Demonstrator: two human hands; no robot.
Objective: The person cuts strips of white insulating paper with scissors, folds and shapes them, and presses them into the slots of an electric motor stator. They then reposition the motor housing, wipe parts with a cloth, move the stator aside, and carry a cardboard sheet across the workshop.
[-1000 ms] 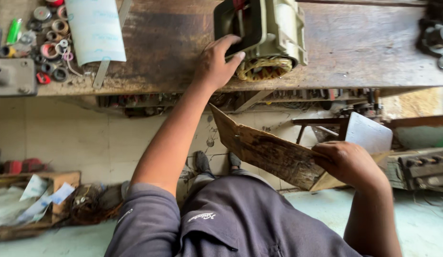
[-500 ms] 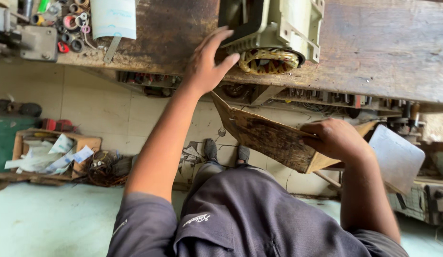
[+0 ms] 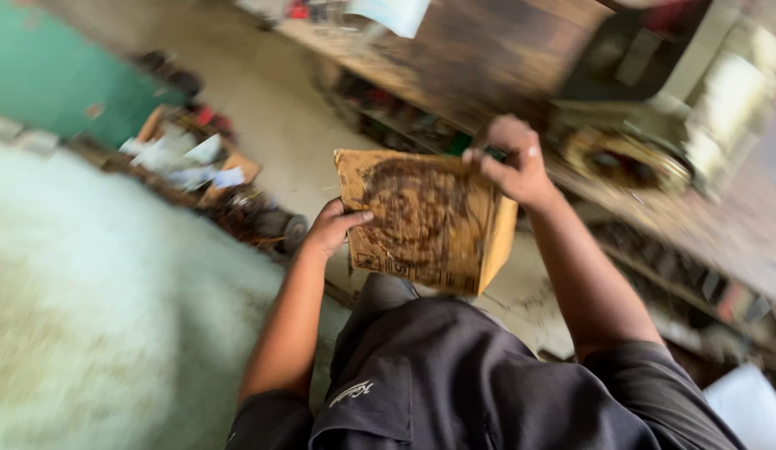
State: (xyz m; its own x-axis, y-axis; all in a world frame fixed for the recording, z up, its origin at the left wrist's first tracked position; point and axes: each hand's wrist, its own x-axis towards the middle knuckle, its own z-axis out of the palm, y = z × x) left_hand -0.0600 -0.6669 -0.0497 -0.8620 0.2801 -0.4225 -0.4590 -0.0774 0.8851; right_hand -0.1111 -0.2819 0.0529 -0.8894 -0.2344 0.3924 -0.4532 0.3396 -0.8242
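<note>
I hold a stained, worn piece of brown cardboard (image 3: 421, 218) in both hands in front of my lap. My left hand (image 3: 331, 227) grips its left edge with the thumb on top. My right hand (image 3: 509, 162) grips its upper right corner. A dark oily ring marks the cardboard's face, and its right side folds back. Behind it, on the wooden workbench (image 3: 496, 50), sits a pale green electric motor (image 3: 671, 108) with its open winding end facing me. The picture is blurred by motion.
A shelf under the workbench holds dark clutter (image 3: 405, 125). On the tiled floor to the left lies a cardboard box with papers and scraps (image 3: 192, 158). A green wall (image 3: 46, 75) is at the far left. A white sheet (image 3: 750, 404) lies at the lower right.
My left hand has left the motor and taken the cardboard's left edge. The cardboard has turned flat toward me, held in both hands. My view has swung left and tilted.
</note>
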